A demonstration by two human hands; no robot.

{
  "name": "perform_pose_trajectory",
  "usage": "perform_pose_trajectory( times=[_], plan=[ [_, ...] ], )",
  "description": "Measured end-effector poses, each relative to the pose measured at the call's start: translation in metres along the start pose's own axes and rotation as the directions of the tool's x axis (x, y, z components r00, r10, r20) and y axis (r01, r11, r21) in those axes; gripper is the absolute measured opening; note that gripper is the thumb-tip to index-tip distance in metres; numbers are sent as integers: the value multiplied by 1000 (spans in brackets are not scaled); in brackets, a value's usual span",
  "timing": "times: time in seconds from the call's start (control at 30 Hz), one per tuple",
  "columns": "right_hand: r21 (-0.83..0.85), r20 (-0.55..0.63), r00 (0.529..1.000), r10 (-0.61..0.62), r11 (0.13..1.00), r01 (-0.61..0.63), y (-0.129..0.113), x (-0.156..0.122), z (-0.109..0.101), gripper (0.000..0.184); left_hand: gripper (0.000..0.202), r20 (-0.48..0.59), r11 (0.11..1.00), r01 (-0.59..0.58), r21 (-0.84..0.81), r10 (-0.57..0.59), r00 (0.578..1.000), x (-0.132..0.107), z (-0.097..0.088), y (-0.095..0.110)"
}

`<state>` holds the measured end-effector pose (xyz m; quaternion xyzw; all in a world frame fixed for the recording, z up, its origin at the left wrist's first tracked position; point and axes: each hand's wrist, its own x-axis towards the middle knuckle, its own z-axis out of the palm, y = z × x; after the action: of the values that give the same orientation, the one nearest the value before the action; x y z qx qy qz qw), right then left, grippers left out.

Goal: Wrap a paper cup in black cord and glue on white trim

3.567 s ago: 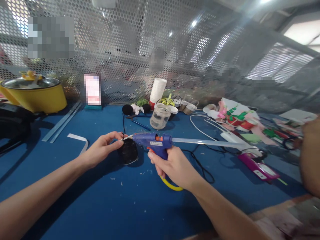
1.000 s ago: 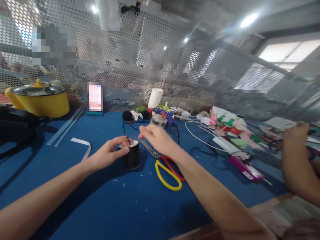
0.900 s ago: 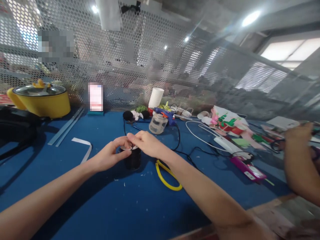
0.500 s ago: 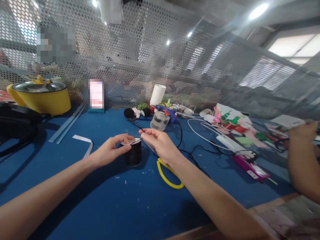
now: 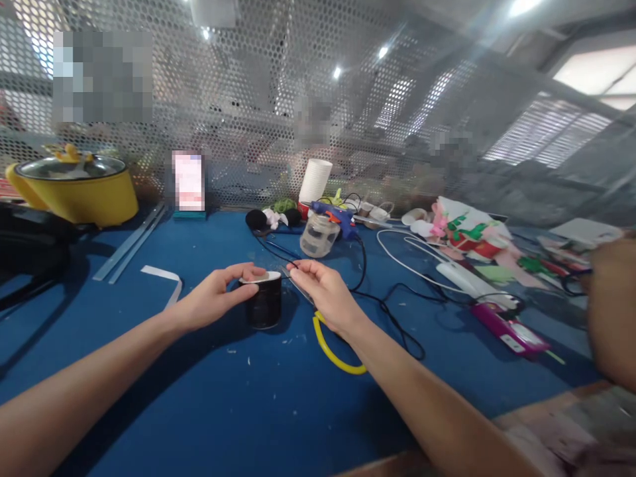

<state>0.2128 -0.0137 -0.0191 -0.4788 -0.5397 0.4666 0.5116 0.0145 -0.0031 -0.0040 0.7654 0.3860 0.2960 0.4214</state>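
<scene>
A short black cylinder with a white top (image 5: 264, 305), like a cup wound round with black cord, stands upright on the blue table. My left hand (image 5: 221, 295) holds it at the rim, fingers over the top and thumb on the near side. Just right of it, my right hand (image 5: 322, 291) is closed in a pinch on a thin black cord (image 5: 273, 252). The cord trails back toward a black ball (image 5: 256, 219), and a short stretch spans to the cylinder. Below my right hand lie yellow-handled scissors (image 5: 338, 361), partly covered by the hand and wrist.
A blue glue gun (image 5: 335, 218) rests on a clear jar (image 5: 318, 238). A stack of white cups (image 5: 315, 180) stands behind. Black cable, a purple power strip (image 5: 509, 329) and craft flowers (image 5: 467, 228) lie right. A yellow pot (image 5: 79, 195) stands left. Another person's arm (image 5: 613, 311) reaches in.
The black strand that lay across the cylinder's top now runs at its right side, and my right hand has shifted slightly right. The view has shifted a little. The other person's arm has moved.
</scene>
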Motion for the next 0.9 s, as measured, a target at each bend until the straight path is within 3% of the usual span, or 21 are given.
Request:
perform_pose_trajectory(
  times=[0.2, 0.47, 0.9],
  plan=[
    [-131, 7, 997, -81, 988, 81, 5, 5, 1, 21, 24, 25, 1000, -22, 3, 22, 999, 1, -2, -1],
    [-220, 22, 997, -78, 972, 81, 3, 6, 6, 24, 22, 41, 999, -47, -6, 47, 998, 1, -4, -1],
    [-134, 82, 988, -133, 981, 144, 5, 10, 9, 15, 19, 73, 998, -59, -19, 60, 996, 3, -8, -1]
  ],
)
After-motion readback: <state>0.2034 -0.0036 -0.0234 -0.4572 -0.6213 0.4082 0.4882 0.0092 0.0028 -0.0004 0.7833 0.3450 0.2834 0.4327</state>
